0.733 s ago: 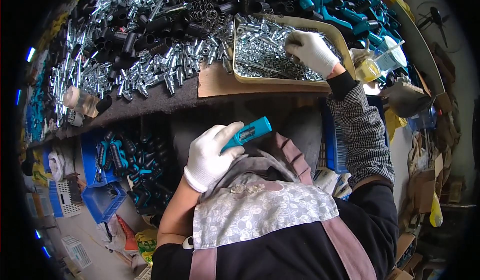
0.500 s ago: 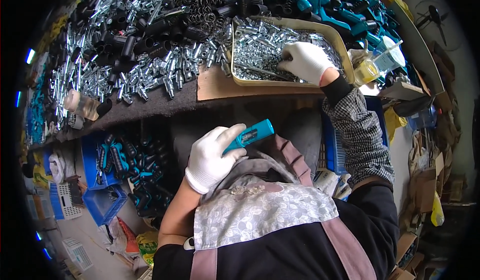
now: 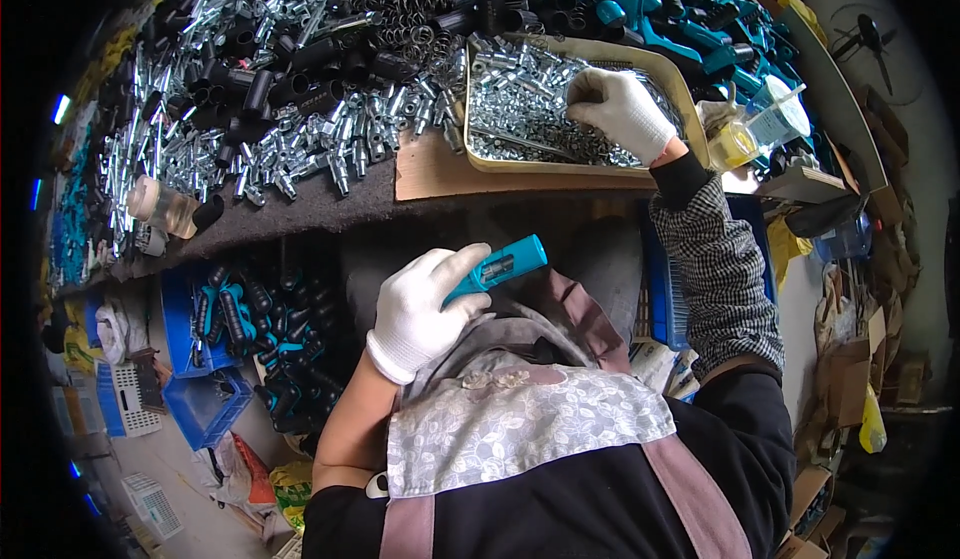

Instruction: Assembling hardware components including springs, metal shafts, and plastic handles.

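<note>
In my white-gloved left hand (image 3: 420, 309) is a teal plastic tool housing (image 3: 513, 262), tilted up to the right above my lap. A slot in its side shows a metal part within. My right hand (image 3: 622, 114), gloved in white too, hovers over a shallow cream tray (image 3: 560, 167) on the bench. Thumb and fingers are pinched together; whatever may be between them is too small or hidden to name. Many small silvery metal parts (image 3: 530, 109) fill the tray, along with some thin rods.
Heaped metal fittings (image 3: 350, 139), black sleeves (image 3: 257, 94) and coil springs (image 3: 405, 29) cover the bench to the left. Teal tool bodies (image 3: 690, 34) lie behind the tray. A plastic cup (image 3: 775, 114) stands right of it. Blue crates (image 3: 205, 404) sit below at left.
My right hand has lifted slightly from the small parts in the tray, its fingers turning upward. My left hand and the teal housing have hardly moved.
</note>
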The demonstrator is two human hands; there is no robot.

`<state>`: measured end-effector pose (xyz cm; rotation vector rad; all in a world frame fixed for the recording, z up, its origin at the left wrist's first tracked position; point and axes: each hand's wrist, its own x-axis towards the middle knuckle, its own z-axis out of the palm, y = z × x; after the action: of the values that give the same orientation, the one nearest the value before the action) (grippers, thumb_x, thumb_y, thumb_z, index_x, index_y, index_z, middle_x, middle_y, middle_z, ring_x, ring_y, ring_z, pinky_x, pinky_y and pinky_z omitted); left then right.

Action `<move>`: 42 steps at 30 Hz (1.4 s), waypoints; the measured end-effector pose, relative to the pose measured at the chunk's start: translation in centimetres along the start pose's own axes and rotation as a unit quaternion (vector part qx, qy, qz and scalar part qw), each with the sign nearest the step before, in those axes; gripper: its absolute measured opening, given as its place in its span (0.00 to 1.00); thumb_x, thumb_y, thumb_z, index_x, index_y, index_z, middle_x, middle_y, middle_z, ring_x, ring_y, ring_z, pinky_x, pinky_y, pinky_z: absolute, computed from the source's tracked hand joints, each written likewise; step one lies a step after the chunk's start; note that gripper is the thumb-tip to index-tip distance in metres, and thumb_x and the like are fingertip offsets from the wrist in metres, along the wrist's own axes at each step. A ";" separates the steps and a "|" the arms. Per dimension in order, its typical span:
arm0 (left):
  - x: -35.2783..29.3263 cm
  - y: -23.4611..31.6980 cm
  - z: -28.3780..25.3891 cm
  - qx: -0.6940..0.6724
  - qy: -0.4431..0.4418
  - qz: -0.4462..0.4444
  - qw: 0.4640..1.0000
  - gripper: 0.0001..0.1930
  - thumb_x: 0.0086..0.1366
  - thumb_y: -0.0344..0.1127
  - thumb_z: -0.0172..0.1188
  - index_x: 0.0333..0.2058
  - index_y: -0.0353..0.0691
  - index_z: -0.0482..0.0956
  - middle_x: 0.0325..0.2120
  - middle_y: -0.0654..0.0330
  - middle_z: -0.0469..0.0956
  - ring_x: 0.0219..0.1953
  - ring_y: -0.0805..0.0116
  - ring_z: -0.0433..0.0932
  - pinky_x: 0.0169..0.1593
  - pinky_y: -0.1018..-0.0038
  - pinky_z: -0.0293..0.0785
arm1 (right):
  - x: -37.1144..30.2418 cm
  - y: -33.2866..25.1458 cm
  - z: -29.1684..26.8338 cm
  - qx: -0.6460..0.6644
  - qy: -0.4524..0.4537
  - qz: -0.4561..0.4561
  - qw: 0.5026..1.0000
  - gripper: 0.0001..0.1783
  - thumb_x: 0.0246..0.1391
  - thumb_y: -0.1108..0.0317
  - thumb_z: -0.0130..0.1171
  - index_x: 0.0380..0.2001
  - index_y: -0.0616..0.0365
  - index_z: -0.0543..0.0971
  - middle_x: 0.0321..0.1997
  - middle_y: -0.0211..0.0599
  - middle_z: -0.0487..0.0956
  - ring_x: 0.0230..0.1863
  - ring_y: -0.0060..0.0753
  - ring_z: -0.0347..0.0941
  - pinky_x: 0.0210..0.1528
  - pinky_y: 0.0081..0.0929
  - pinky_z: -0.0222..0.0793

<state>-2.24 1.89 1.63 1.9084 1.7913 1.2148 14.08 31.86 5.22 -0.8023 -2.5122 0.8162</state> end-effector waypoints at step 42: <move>-0.2 0.7 -0.3 0.056 -0.071 -0.074 0.993 0.43 0.47 0.34 0.74 0.64 0.43 0.66 0.37 0.47 0.82 0.38 0.49 0.84 0.41 0.62 0.81 | -11.2 -8.6 8.7 -0.041 -0.041 -0.273 0.960 0.24 0.38 0.68 0.71 0.43 0.55 0.79 0.37 0.37 0.78 0.42 0.42 0.76 0.45 0.38 0.72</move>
<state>-1.92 1.44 2.16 1.8318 1.9223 0.9246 14.80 15.62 2.08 -0.0705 -2.6543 0.5607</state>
